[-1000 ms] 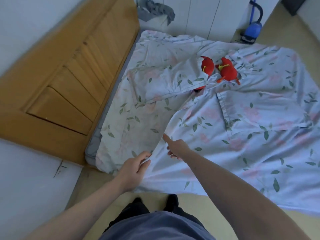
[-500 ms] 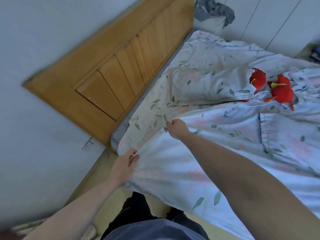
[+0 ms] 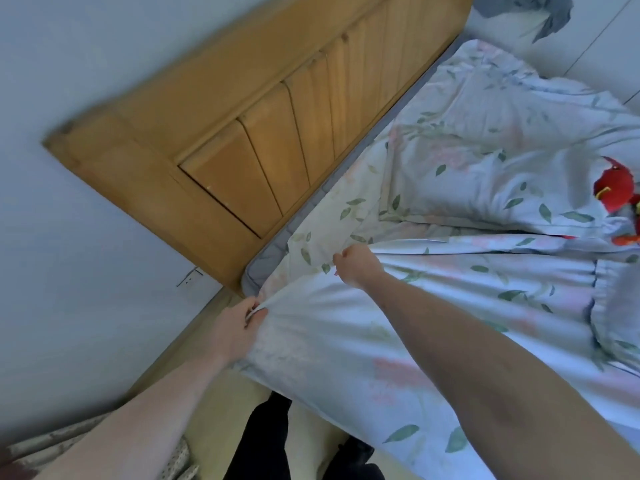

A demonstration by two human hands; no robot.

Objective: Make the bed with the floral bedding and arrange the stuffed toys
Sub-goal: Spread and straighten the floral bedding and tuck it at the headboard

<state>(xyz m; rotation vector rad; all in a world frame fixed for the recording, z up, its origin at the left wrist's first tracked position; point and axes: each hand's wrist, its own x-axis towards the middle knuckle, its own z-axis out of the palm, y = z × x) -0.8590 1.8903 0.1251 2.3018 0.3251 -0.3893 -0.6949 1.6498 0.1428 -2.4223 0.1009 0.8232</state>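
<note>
**Both hands on the duvet edge at the head of the bed**

Seen from above: a person stands at the bed's side, near the corner by the headboard (image 3: 277,133), w/ both arms stretched over the floral duvet (image 3: 398,334). The left hand (image 3: 239,327) pinches the duvet's corner at the mattress edge, its grip clamped on a bunched fold of cloth that shows between thumb & fingers. The right hand (image 3: 356,265) is farther in over the bed, knuckles up, fingers curled round the duvet's top edge, grip closed on the fabric. Cloth is drawn into creases between the two hands.

The duvet, pale blue w/ green leaves & pink blooms, covers the near part of the bed and hangs over its side toward the floor (image 3: 207,393). Beyond its top edge lies the matching floral sheet (image 3: 329,230), w/ a floral pillow (image 3: 485,168) on it, next to the headboard. A grey mattress (image 3: 263,268) corner shows bare below the headboard.

A red stuffed toy (image 3: 614,192) w/ a yellow detail lies at the right edge of view, just beside the pillow and partly cut off by the frame; more red shows just below it. A grey cloth (image 3: 540,8) lies past the bed's far end, top right. Dark trouser legs (image 3: 263,441) show at bottom.
</note>
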